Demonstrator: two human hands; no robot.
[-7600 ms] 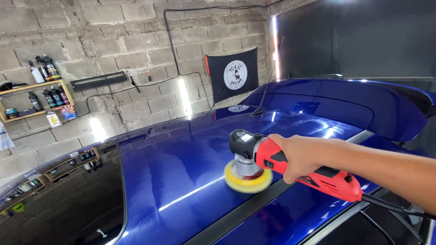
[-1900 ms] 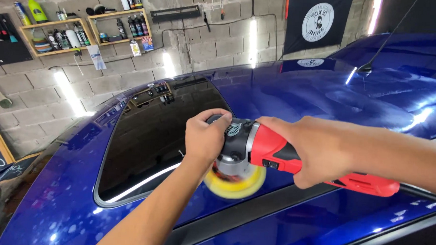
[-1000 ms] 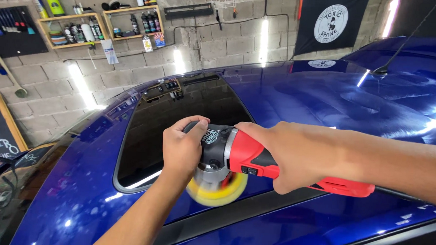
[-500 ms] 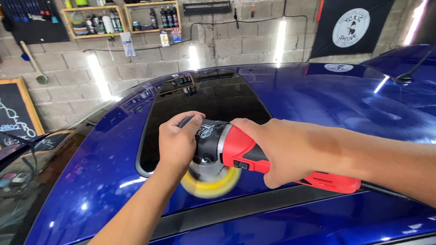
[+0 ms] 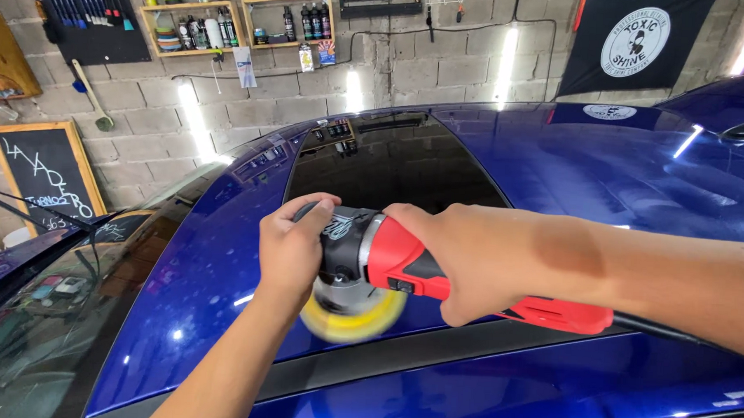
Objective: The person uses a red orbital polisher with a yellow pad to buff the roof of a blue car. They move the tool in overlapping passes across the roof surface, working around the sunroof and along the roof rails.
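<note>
Sliding left since a moment ago, the one red polisher [image 5: 436, 273] now sits beside the glass sunroof [image 5: 394, 164] on the blue car roof [image 5: 604, 172]. My left hand [image 5: 292, 247] clasps its head, my right hand [image 5: 469, 266] clenches its body; one yellow pad [image 5: 352, 319] presses the paint.

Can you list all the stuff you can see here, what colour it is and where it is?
Red and black electric polisher: one, red body with black head, held over the car roof.
Round yellow foam pad: one, yellow, under the polisher head, on the paint.
Glossy blue car roof: one, dark blue, fills the middle.
Black glass sunroof panel: one, black, set in the roof beyond the hands.
Wooden wall shelves with bottles: two, pale wood, on the block wall, top.
Black chalkboard in a wooden frame: one, far left.
Black hanging banner: one, top right.
Left hand: on the polisher's black head.
Right hand: around the red body.
</note>
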